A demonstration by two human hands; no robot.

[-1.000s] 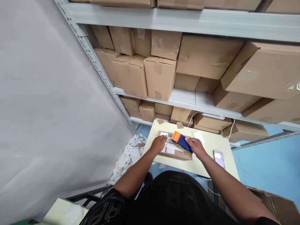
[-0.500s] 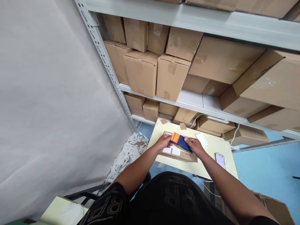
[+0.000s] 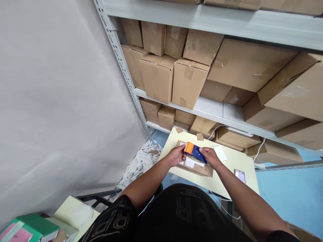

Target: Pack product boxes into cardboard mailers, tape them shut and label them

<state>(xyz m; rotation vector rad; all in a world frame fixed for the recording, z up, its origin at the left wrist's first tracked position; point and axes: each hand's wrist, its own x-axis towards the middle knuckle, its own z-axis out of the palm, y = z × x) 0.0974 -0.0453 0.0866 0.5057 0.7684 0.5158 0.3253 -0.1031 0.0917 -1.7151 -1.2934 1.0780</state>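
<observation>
Between my hands is a flat blue packet with an orange end (image 3: 195, 153), tilted above a cardboard box. My left hand (image 3: 177, 155) pinches the orange end at its left edge. My right hand (image 3: 210, 157) grips the blue end, thumb on top. Below the packet lies the cardboard box (image 3: 205, 170), with white paper labels (image 3: 189, 163) and dark handwriting on its top. Part of a round, yellowish ring shows under the packet; I cannot make out what it is. The box rests on a pale yellow table (image 3: 174, 136).
A phone (image 3: 239, 175) and a white card (image 3: 220, 153) lie on the table's right part. Behind it, metal shelves (image 3: 209, 116) hold several cardboard boxes (image 3: 188, 80). White paper strips (image 3: 141, 161) are heaped on the floor at left. A green box (image 3: 32, 228) is at lower left.
My view has shifted slightly, bringing the green box into sight at lower left. Both hands still hold the packet over the box, its tilt nearly the same.
</observation>
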